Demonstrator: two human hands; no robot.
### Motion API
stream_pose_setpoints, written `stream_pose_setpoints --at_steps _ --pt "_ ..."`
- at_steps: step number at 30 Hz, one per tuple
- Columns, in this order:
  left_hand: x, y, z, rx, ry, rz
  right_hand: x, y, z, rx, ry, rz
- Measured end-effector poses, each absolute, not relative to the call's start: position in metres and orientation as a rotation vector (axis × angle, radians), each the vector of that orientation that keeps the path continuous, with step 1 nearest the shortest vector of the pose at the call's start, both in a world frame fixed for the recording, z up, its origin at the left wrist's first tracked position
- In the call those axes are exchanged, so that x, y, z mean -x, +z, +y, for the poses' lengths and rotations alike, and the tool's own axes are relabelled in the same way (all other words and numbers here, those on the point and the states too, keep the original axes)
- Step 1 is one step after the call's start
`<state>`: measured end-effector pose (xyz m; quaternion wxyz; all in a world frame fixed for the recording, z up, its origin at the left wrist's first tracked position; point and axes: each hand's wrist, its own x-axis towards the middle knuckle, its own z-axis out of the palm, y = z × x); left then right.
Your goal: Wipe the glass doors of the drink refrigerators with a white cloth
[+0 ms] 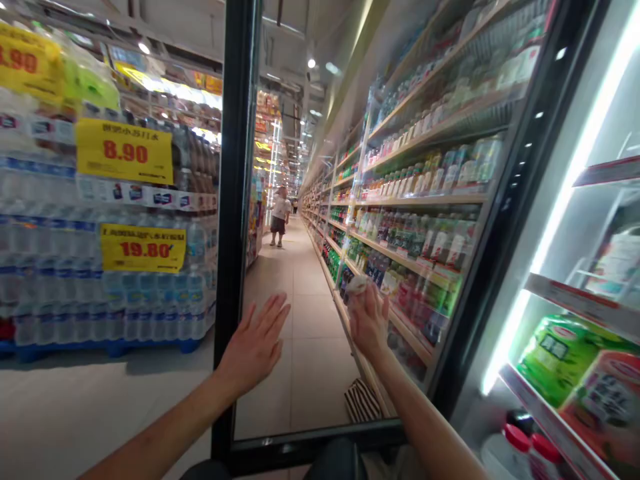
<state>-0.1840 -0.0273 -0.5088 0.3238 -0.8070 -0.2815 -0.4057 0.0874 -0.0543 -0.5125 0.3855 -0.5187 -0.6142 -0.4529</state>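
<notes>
An opened glass cooler door with a black frame (236,167) fills the middle of the view. My left hand (257,343) is by the left side of its frame, fingers stretched out and apart against or close to the glass; it holds nothing. On the pane to the right, my right hand (370,323) has a crumpled white cloth (357,287) under its fingers, pressed toward the glass. Whether it is cloth or paper I cannot tell. Bottle shelves (420,200) appear behind or reflected in the pane.
Stacked bottled water (65,280) with yellow price signs (124,152) stands at left on a blue pallet (115,348). At right, lit cooler shelves hold a green bag (555,353) and red-capped bottles (515,437). A person (279,213) is far down the aisle. A striped item (363,400) shows low down.
</notes>
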Motion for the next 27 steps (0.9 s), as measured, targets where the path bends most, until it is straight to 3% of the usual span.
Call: stream_pose_setpoints --at_steps 6,12,15,22,27 --pt "0.201 -0.469 -0.021 2.043 -1.199 -0.867 -0.129 -0.466 -0.042 1.395 -1.012 -0.914" --pt "0.193 -0.473 -0.011 2.05 -1.21 -0.903 -0.041 -0.505 -0.042 1.254 -1.19 -1.567" --pt "0.194 -0.473 -0.004 2.057 -1.192 -0.896 -0.044 -0.5 -0.041 1.159 -1.28 -1.76" --pt "0.192 -0.476 0.015 2.09 -1.241 -0.877 -0.103 -0.452 -0.023 1.401 -1.186 -1.004" --pt "0.184 -0.478 0.027 2.147 -1.265 -0.871 -0.024 -0.491 -0.007 1.364 -1.208 -1.734"
